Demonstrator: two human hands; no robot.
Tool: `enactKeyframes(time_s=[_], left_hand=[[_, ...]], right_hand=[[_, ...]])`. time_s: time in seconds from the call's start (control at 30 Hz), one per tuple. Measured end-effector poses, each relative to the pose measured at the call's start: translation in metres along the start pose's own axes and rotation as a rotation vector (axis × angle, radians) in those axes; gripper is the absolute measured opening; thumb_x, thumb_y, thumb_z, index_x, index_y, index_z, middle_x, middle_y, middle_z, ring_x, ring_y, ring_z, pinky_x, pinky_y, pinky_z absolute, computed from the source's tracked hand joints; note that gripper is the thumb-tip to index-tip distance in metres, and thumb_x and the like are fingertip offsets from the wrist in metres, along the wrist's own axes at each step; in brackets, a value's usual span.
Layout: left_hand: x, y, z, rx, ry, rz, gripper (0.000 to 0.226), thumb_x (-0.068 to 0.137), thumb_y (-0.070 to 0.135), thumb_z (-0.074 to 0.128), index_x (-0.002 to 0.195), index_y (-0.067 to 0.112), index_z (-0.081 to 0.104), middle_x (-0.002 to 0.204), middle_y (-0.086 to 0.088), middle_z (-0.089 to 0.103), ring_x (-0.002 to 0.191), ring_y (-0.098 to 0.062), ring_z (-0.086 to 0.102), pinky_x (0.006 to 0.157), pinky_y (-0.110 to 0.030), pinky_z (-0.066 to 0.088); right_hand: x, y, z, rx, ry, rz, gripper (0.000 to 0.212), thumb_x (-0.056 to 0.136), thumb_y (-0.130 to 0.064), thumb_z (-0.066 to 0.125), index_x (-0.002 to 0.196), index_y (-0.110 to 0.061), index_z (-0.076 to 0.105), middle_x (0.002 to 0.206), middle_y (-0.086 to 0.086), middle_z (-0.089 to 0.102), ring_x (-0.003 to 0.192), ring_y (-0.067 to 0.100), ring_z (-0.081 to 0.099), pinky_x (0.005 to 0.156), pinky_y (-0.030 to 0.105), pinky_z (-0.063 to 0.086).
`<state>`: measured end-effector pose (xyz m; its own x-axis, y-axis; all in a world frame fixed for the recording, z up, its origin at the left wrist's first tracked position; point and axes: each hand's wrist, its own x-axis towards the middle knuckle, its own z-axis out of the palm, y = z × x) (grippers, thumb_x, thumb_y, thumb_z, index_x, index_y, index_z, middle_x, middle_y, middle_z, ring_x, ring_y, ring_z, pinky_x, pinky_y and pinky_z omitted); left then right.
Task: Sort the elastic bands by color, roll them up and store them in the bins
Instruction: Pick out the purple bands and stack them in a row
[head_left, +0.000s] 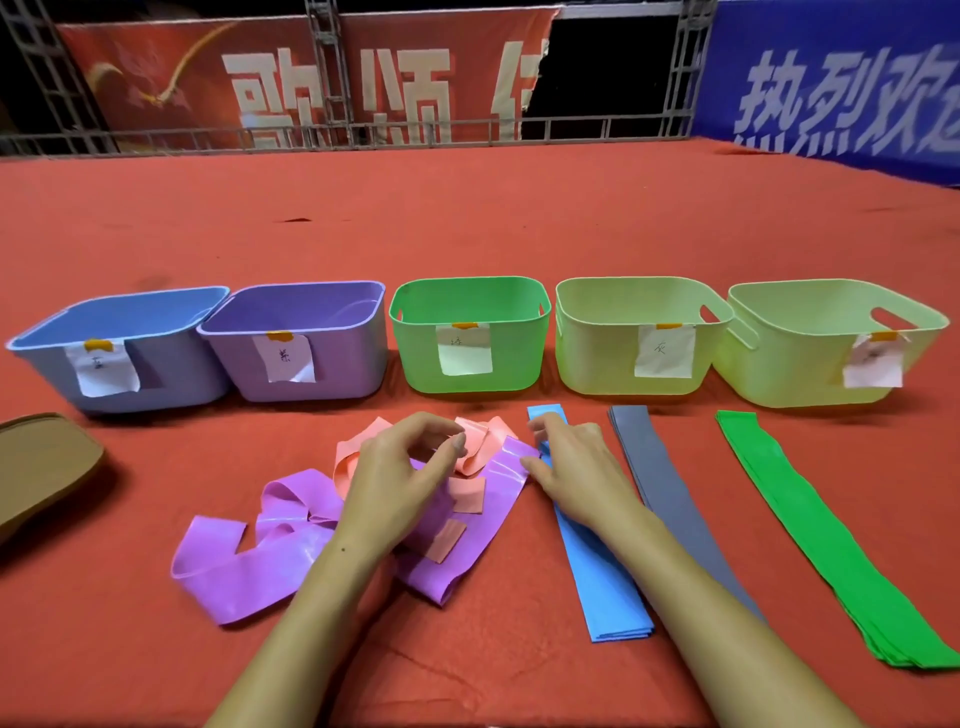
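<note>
Purple band (291, 525) glossy, tangled with pink band (475, 441). Left hand (400, 478) curled, grip unclear; right hand (576, 467) pinches purple end.

The handwriting on the paper labels (466, 349) is too small to read. The left hand (400, 478) hides part of the tangled pink bands (475, 447) and purple bands (291, 525). The green bands (831, 535) run off the right edge. A brown object (41, 462) is cut by the left edge.
</note>
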<state>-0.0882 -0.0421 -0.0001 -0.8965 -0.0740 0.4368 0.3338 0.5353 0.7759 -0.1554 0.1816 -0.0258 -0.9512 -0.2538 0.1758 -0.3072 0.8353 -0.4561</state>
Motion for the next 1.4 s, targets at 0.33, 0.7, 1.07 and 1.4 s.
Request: enactKeyframes(time_s=[0.33,0.7,1.07,1.4], left_hand=[[0.016,0.018,0.003,-0.089,-0.012,-0.054,0.006,0.097,0.021,0.079,0.101,0.024,0.077,0.091,0.009,0.08,0.084,-0.009,0.076,0.075,-0.033,0.06],[0.011,0.048,0.005,-0.364,-0.254,0.005,0.016,0.087,0.02,0.082,0.097,0.008,0.08,0.09,-0.006,0.081,0.082,-0.009,0.069,0.075,-0.023,0.055],[0.014,0.058,-0.002,-0.437,0.083,-0.053,0.028,0.092,0.022,0.082,0.096,-0.001,0.067,0.079,-0.028,0.069,0.073,-0.019,0.063,0.06,-0.04,0.053],[0.013,0.057,-0.005,-0.529,0.073,-0.146,0.017,0.096,0.008,0.076,0.105,-0.004,0.069,0.077,-0.012,0.078,0.064,-0.018,0.07,0.06,-0.041,0.066]], right_hand=[[-0.008,-0.017,-0.03,0.62,0.195,-0.094,0.018,0.093,-0.013,0.075,0.103,-0.027,0.071,0.089,-0.011,0.071,0.082,0.018,0.073,0.078,0.044,0.064],[-0.031,-0.04,-0.086,1.037,0.268,-0.118,0.018,0.095,-0.001,0.075,0.111,-0.004,0.071,0.101,0.01,0.075,0.086,0.02,0.075,0.073,0.037,0.065],[-0.039,-0.055,-0.076,1.243,0.061,0.07,0.055,0.085,-0.024,0.081,0.133,-0.01,0.058,0.116,0.019,0.071,0.083,0.031,0.078,0.073,0.041,0.066],[-0.041,-0.044,-0.071,1.115,0.166,-0.009,0.036,0.089,-0.003,0.081,0.121,-0.008,0.067,0.09,0.008,0.08,0.085,0.018,0.074,0.084,0.044,0.063]])
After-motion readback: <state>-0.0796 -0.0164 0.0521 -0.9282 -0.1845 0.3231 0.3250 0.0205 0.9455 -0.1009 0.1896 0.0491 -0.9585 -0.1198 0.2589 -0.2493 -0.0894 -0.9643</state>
